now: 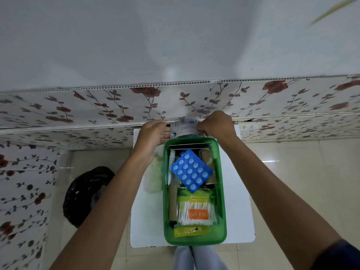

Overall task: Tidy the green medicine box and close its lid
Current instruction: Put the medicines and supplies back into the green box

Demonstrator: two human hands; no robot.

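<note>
Green medicine box [221,191] lies open as our left hand [151,136] and right hand [216,126] pinch a white packet [184,127]; we should flatten it before tucking it in.

I am seeing one green plastic medicine box [222,191], one blue blister pill sheet [191,171], one cotton swab packet [195,210], and my two hands.

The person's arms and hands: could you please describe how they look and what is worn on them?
Both forearms are bare from wrist to elbow. The left hand and right hand wear no gloves, and no rings, watch or bracelets are visible. A dark navy sleeve shows on the right upper arm at the frame's corner.
</note>
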